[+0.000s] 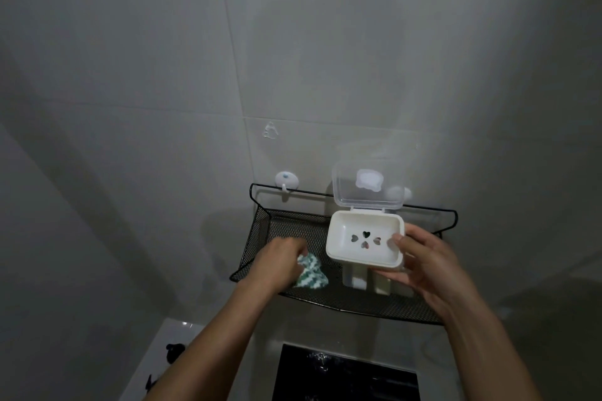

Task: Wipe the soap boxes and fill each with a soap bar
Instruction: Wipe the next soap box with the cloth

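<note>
Right hand [420, 264] grips white soap box [365, 239], lid up, 4 heart holes; left hand [280, 257] clutches green-white cloth [311, 272].

No readable text, label, brand name or number is to be found anywhere in the view. On the white soap box [365, 239] only heart-shaped drain holes are cut into the tray floor, and on its raised clear lid [369, 184] a pale sticker is seen, on which no lettering can be made out.
</note>
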`<state>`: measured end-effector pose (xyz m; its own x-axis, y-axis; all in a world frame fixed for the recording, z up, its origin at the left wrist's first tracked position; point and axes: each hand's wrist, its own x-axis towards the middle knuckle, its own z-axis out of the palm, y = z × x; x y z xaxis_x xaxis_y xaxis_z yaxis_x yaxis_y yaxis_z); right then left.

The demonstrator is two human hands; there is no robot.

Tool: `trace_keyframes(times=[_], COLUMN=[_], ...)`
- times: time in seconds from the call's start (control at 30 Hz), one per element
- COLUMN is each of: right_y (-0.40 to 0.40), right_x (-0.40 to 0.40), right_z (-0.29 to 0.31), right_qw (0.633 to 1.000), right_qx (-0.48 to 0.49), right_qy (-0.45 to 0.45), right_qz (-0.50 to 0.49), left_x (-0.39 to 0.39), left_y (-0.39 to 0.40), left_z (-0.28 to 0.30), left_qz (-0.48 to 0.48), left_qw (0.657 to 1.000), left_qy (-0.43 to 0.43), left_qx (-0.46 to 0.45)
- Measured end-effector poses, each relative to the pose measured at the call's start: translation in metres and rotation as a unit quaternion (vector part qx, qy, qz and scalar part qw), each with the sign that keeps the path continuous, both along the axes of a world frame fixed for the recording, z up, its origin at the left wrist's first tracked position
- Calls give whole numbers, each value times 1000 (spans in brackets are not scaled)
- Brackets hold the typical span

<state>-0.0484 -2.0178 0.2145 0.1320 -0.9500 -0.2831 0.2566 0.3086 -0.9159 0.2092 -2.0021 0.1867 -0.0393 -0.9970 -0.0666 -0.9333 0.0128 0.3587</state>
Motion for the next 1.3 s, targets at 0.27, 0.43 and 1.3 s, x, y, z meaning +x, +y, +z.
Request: trace_keyframes(times=[0.27,0.43,1.3], right_y=[0,1,-1], right_x=[0,10,3], right_z=[3,10,7], right_qw=[999,997,999], right_qx=[-12,-16,-16], right_qy=[40,74,-15], right_qz=[7,33,-26], left_x=[20,18,4], left_y=[-14,-11,22], left_z=[51,86,54], left_qz=[84,32,128], left_qw=[955,953,754], left_qy=[224,238,642], left_qx=[-175,-187,64])
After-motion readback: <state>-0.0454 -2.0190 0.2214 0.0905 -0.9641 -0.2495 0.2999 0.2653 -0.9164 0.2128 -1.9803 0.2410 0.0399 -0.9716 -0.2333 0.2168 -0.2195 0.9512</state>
